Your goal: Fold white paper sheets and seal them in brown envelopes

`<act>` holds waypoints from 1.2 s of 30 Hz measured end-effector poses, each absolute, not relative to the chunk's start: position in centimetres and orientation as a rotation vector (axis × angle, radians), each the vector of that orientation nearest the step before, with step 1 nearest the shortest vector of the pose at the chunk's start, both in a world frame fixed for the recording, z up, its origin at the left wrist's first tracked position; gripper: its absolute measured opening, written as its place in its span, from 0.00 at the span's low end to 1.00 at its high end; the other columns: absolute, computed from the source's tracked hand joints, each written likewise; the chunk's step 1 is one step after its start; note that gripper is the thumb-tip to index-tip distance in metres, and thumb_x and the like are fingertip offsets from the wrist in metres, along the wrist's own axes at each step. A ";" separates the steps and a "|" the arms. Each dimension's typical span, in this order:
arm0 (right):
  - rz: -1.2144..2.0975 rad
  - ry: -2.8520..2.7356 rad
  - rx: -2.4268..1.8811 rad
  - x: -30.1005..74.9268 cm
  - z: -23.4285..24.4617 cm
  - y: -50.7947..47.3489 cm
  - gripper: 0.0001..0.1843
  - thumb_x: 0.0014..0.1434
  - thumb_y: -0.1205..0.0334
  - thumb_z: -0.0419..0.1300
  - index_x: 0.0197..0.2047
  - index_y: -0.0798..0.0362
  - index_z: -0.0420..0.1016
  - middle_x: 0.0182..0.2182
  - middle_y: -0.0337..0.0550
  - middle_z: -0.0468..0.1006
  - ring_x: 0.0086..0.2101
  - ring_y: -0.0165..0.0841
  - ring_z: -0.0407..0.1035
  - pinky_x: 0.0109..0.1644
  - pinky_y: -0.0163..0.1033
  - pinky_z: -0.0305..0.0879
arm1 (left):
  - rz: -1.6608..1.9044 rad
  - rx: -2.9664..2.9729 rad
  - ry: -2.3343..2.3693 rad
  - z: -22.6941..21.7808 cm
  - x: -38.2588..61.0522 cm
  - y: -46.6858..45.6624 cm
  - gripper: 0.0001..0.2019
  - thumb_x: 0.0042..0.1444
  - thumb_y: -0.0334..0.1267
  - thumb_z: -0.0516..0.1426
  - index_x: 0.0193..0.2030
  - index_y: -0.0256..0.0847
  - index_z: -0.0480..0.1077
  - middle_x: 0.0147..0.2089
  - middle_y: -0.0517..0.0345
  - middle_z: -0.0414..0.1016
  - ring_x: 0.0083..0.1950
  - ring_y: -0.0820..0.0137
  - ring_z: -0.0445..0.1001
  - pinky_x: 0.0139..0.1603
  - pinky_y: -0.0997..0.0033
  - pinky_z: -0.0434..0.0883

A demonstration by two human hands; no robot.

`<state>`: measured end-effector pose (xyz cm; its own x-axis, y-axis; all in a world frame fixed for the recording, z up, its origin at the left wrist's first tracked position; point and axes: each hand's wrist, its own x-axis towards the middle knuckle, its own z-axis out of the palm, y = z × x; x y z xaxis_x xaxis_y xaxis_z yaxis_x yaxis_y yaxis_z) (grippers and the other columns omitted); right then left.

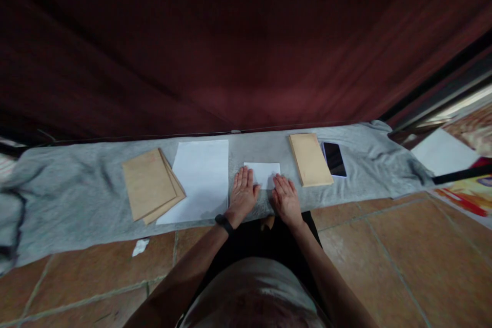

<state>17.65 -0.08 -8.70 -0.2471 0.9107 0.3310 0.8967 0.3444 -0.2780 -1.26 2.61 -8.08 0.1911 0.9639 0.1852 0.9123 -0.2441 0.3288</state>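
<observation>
A small folded white paper (262, 172) lies on a grey cloth (77, 200) spread over the floor. My left hand (243, 193) lies flat on the cloth at the paper's left edge, fingers stretched out; a black band is on its wrist. My right hand (285, 198) lies flat with its fingertips on the paper's lower right corner, fingers out as well. Neither hand holds anything.
A large white sheet (200, 179) lies left of my hands, with a stack of brown envelopes (150, 184) beyond it. To the right sit one brown envelope (309, 159) and a dark phone (334, 159). A dark red curtain (230, 51) hangs behind. A paper scrap (140, 246) lies on the tiles.
</observation>
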 end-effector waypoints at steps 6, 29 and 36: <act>0.044 -2.193 -1.634 16.4 -8.5 0.1 0.27 0.72 0.57 0.48 0.69 0.58 0.61 0.68 0.53 0.62 0.66 0.45 0.58 0.71 0.54 0.50 | 0.830 1.836 1.717 -8.5 -1.7 2.1 0.26 0.63 0.35 0.53 0.67 0.31 0.62 0.74 0.38 0.54 0.75 0.55 0.54 0.73 0.50 0.56; 0.187 -2.124 -1.518 16.6 -5.9 1.2 0.25 0.71 0.66 0.44 0.68 0.53 0.64 0.63 0.49 0.71 0.63 0.39 0.63 0.71 0.53 0.49 | 1.309 0.723 1.232 -3.6 -1.4 2.4 0.28 0.47 0.38 0.67 0.58 0.41 0.72 0.39 0.56 0.79 0.36 0.69 0.77 0.38 0.69 0.74; 0.564 -1.799 -1.464 16.8 -3.2 2.0 0.19 0.71 0.58 0.48 0.55 0.50 0.77 0.49 0.47 0.82 0.49 0.40 0.76 0.56 0.45 0.70 | 1.389 0.620 1.255 -2.9 -2.7 2.6 0.27 0.53 0.46 0.65 0.59 0.42 0.71 0.55 0.48 0.76 0.55 0.63 0.75 0.49 0.68 0.72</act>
<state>16.84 2.03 -3.21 -0.0784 0.9609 0.2655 0.6372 0.2531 -0.7280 -2.72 2.60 -2.85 -0.2532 0.9266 -0.2779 -0.3700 0.1727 0.9128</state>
